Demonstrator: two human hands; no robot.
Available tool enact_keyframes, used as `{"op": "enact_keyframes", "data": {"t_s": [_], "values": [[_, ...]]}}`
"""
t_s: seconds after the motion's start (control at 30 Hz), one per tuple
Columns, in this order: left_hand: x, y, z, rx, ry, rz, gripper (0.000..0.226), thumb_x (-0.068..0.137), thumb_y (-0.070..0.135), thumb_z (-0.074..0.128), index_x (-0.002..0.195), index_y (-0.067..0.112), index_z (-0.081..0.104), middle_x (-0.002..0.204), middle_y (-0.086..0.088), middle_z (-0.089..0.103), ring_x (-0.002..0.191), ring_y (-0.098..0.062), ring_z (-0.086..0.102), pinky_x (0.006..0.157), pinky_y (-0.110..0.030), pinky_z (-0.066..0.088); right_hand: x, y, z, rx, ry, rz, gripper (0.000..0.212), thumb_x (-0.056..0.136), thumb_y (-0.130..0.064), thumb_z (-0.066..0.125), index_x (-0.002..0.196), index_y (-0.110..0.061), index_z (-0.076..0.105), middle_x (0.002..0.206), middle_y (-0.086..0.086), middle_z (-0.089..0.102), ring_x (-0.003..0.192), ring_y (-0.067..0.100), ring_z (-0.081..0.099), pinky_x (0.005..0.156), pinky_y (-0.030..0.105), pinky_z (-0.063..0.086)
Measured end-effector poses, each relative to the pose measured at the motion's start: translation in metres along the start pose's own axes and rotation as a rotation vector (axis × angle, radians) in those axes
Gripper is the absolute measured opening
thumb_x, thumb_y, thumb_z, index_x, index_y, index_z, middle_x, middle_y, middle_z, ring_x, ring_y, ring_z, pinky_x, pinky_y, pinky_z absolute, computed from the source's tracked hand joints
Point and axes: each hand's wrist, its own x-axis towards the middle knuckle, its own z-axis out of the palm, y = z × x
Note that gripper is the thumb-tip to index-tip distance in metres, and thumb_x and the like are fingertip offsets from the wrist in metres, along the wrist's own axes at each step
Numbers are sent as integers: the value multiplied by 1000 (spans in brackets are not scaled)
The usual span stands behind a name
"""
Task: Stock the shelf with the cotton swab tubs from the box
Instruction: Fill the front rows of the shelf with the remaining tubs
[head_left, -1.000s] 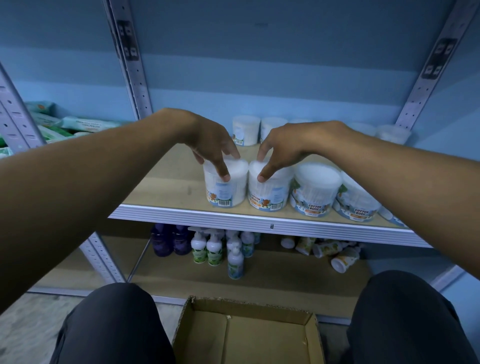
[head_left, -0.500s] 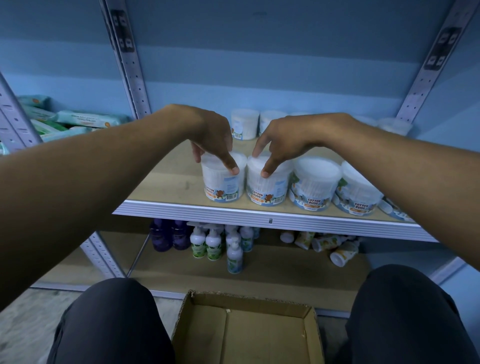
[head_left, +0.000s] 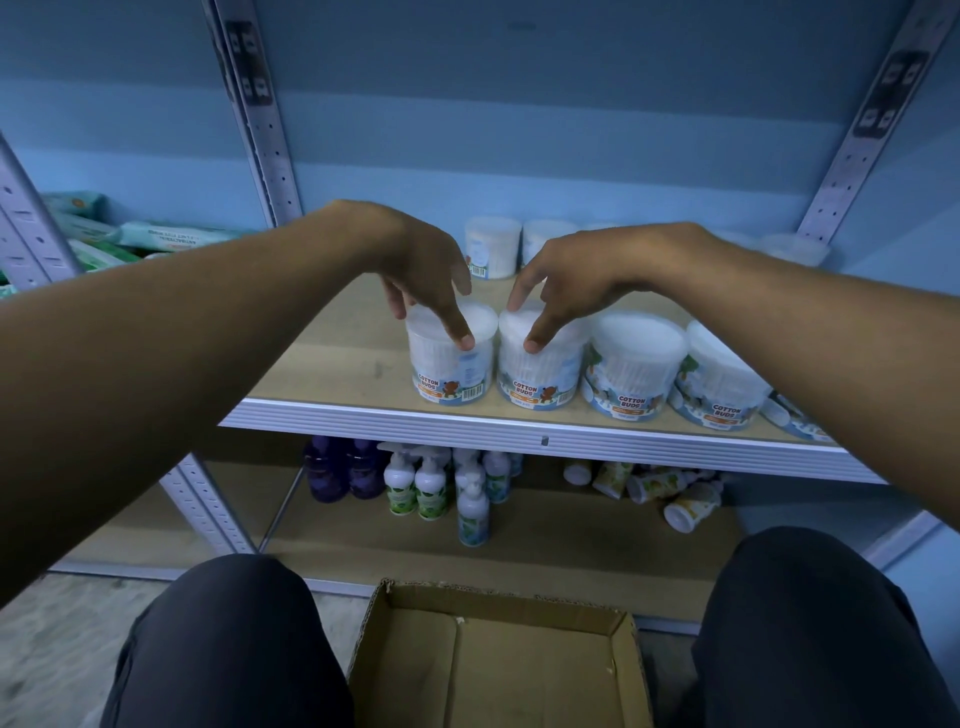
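Note:
Several white cotton swab tubs with "Cotton Buds" labels stand in a row along the front of the wooden shelf (head_left: 332, 364). My left hand (head_left: 426, 275) holds the leftmost tub (head_left: 451, 374) from above, thumb on its front rim and fingers behind. My right hand (head_left: 566, 280) holds the neighbouring tub (head_left: 537, 376) by its lid the same way. Both tubs stand upright on the shelf, touching each other. More tubs (head_left: 493, 249) stand at the back. The cardboard box (head_left: 498, 660) lies open between my knees with nothing visible inside.
To the right stand two more tubs (head_left: 636, 369) and another at the edge. The lower shelf holds purple and white pump bottles (head_left: 415, 483) and fallen small bottles (head_left: 675, 493). Wipe packs (head_left: 171, 236) lie to the left. Metal uprights (head_left: 260, 114) frame the bay.
The left tub has turned so its "Cotton Buds" label faces front beside the barcode. Both hands stay on the two tub lids. The camera has tilted slightly.

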Motion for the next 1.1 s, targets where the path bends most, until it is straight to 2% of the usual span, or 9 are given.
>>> {"op": "enact_keyframes", "data": {"t_s": [0.1, 0.2, 0.33, 0.63, 0.77, 0.87, 1.0, 1.1], "values": [[1, 0, 1, 29, 14, 16, 87, 67, 54, 82, 141, 19, 52, 138, -2, 54, 102, -29, 66, 79, -32, 61, 4, 0, 1, 49, -3, -5, 62, 70, -53, 86, 127, -40, 64, 112, -10, 58, 107, 19, 66, 80, 26, 50], [3, -1, 2, 36, 25, 15, 84, 67, 56, 81, 136, 16, 56, 132, -2, 59, 93, -25, 68, 75, -31, 61, 7, 2, 2, 53, -5, -11, 62, 68, -53, 87, 125, -43, 64, 109, -10, 58, 105, 18, 68, 84, 27, 50], [4, -3, 2, 25, 32, 30, 80, 67, 57, 81, 132, 15, 60, 129, -3, 61, 92, -24, 67, 72, -30, 61, 9, 4, 2, 51, -15, -16, 63, 66, -53, 88, 124, -45, 63, 109, -12, 60, 104, 17, 69, 87, 30, 50], [4, -4, 3, 23, 40, 45, 78, 68, 58, 78, 130, 14, 61, 128, -4, 61, 86, -20, 67, 65, -26, 59, 10, 3, -1, 84, -32, -9, 62, 68, -48, 89, 124, -43, 64, 112, -9, 59, 105, 17, 68, 77, 25, 48], [6, -4, 3, 60, 44, 34, 79, 66, 64, 77, 125, 12, 64, 124, -7, 63, 81, -21, 70, 71, -30, 62, 10, 4, 0, 91, -33, -14, 61, 67, -49, 89, 122, -44, 64, 112, -9, 58, 104, 17, 68, 76, 25, 49], [5, -4, 1, 27, 30, 30, 79, 66, 66, 76, 126, 15, 62, 124, -5, 62, 92, -23, 68, 74, -32, 62, 9, 8, -2, 139, -28, -20, 55, 70, -54, 85, 121, -42, 66, 110, -12, 57, 101, 13, 67, 75, 22, 50], [4, -2, -6, -30, 75, 45, 73, 73, 69, 67, 125, 18, 62, 124, 0, 59, 99, -23, 65, 81, -35, 60, 12, 21, -7, 282, 19, -1, 41, 81, -51, 78, 117, -33, 71, 117, -12, 63, 100, 4, 62, 87, 27, 58], [11, -4, -12, 60, 161, 53, 72, 74, 73, 64, 128, 26, 58, 127, 5, 57, 83, -20, 70, 86, -33, 55, 21, 34, -9, 205, 69, 54, 36, 91, -44, 70, 124, -28, 67, 121, -8, 58, 82, 0, 55, 73, 24, 53]]}}
